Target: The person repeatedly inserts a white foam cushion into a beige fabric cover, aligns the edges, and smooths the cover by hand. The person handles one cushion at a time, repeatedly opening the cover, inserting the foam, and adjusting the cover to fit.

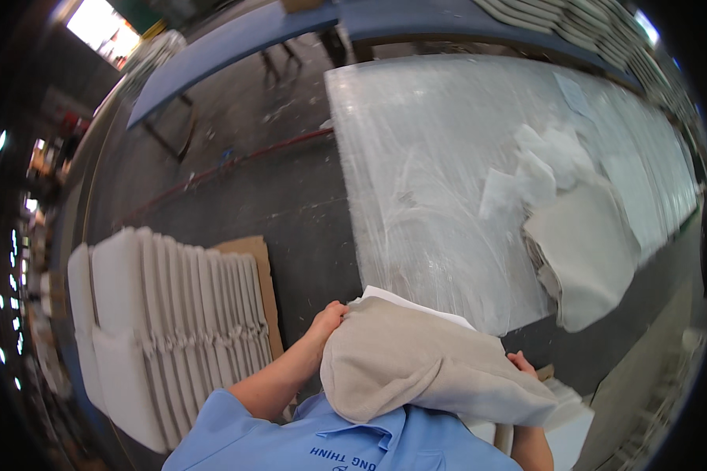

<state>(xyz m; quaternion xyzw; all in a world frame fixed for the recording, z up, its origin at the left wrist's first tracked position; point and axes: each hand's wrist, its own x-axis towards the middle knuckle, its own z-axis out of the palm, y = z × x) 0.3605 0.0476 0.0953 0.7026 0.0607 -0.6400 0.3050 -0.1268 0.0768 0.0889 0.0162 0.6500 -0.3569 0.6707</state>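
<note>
The person wears a light blue shirt (322,443) with short sleeves; the left sleeve (216,420) ends above the elbow, leaving the forearm bare. A folded collar (369,436) of the same blue lies open at the neck. Dark blue lettering is printed across the chest, partly cut off by the lower edge. Both hands, left (326,320) and right (522,363), are bare, with no gloves, watch or rings visible.

Room is left on the plastic-covered table (416,157) ahead; its right side is blocked by piled covers (581,251).
</note>
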